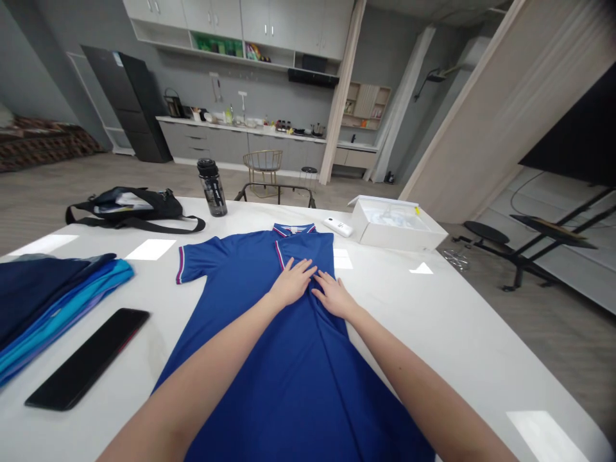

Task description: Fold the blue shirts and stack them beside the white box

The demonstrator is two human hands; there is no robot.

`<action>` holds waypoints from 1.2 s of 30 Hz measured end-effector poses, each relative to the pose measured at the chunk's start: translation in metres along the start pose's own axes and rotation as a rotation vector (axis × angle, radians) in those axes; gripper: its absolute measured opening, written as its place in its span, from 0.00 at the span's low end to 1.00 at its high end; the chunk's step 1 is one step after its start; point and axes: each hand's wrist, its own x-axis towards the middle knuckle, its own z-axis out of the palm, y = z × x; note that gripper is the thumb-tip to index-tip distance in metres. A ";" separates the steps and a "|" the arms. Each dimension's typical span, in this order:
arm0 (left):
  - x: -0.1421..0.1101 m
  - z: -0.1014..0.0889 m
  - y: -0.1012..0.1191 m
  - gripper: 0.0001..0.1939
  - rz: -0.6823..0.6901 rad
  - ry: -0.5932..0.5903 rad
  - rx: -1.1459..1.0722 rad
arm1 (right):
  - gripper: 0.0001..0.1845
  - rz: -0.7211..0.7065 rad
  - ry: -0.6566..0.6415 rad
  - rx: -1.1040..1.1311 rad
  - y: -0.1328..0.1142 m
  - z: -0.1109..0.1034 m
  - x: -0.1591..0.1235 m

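A blue polo shirt (240, 301) lies spread on the white table, its striped collar at the far end. On the right side its sleeve is folded inward across the chest, with the striped cuff near the middle. My left hand (293, 282) rests flat on this folded sleeve, fingers stretched out. Close beside it, my right hand (334, 295) lies on the shirt's folded right side, fingers extended and thumb apart. The left sleeve (199, 256) still sticks out to the side.
Folded clothes (52, 301) and a black tray-like slab (89, 359) lie at left. Behind are a black bag (139, 205), a bottle (212, 189), a small white device (337, 226) and a white box (397, 224). The white table (433, 333) extends right.
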 end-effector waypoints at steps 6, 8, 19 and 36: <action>-0.064 -0.004 0.083 0.23 0.119 -0.113 -0.155 | 0.18 0.058 0.120 0.077 -0.011 -0.015 -0.100; -0.076 -0.006 0.105 0.24 0.142 -0.152 -0.168 | 0.15 0.102 0.073 0.120 -0.014 -0.018 -0.137; -0.115 -0.033 0.181 0.19 0.152 -0.167 -0.069 | 0.12 0.309 -0.083 0.018 -0.033 -0.036 -0.268; -0.236 -0.045 0.259 0.37 -1.054 0.083 -1.777 | 0.11 -0.076 0.189 0.395 -0.168 -0.022 -0.351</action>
